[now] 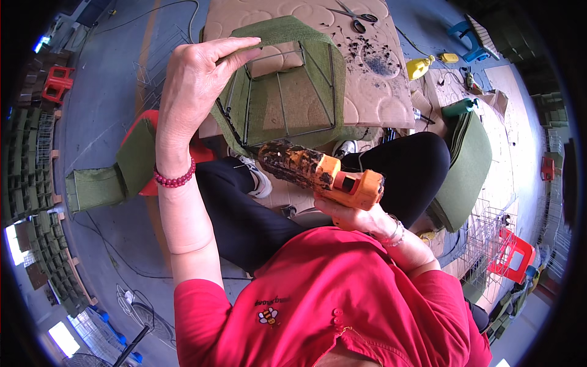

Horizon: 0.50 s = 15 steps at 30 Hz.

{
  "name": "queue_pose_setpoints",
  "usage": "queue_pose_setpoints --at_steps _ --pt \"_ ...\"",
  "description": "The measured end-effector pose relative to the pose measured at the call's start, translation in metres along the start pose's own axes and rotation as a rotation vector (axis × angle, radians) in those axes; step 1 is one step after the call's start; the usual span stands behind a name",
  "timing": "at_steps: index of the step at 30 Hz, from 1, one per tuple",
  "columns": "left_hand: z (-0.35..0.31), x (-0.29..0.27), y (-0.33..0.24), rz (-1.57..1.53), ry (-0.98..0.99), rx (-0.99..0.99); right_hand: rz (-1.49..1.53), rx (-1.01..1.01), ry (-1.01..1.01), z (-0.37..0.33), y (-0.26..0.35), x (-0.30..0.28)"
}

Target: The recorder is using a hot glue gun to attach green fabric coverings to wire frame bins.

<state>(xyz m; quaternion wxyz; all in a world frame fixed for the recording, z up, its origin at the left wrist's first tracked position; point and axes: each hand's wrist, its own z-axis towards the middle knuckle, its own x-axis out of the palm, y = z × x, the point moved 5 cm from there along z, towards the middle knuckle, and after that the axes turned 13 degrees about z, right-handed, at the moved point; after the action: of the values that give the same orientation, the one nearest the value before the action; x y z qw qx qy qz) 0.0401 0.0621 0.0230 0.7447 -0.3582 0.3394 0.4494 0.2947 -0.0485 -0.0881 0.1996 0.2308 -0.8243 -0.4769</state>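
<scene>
My right hand (351,211) is wrapped round the handle of an orange glue gun (299,164) smeared with dark residue. The gun's nozzle points left, close to the lower left corner of a wire frame (280,101). Green fabric (287,29) is draped round this frame, which leans against the cardboard-covered table between my knees. At the frame's upper left, my left hand (199,76) pinches the fabric's edge between thumb and fingers. The frame's inside faces me, with cardboard showing through it.
Black-handled scissors (358,23) and dark scraps (379,58) lie on the cardboard (376,101). To the right are a yellow bottle (419,67), a green bottle (458,107) and stacked green sheets (468,165). Wire racks (489,251) and a red stool (512,257) stand farther right.
</scene>
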Motion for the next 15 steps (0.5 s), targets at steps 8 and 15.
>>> queue_pose_setpoints --at_steps 8,15 --pt "0.001 -0.002 -0.005 -0.024 -0.029 0.007 -0.058 -0.214 0.02 -0.005 0.006 0.0" --pt "0.001 -0.003 -0.007 0.014 0.064 -0.056 0.059 -0.169 -0.011 -0.008 -0.001 -0.001"
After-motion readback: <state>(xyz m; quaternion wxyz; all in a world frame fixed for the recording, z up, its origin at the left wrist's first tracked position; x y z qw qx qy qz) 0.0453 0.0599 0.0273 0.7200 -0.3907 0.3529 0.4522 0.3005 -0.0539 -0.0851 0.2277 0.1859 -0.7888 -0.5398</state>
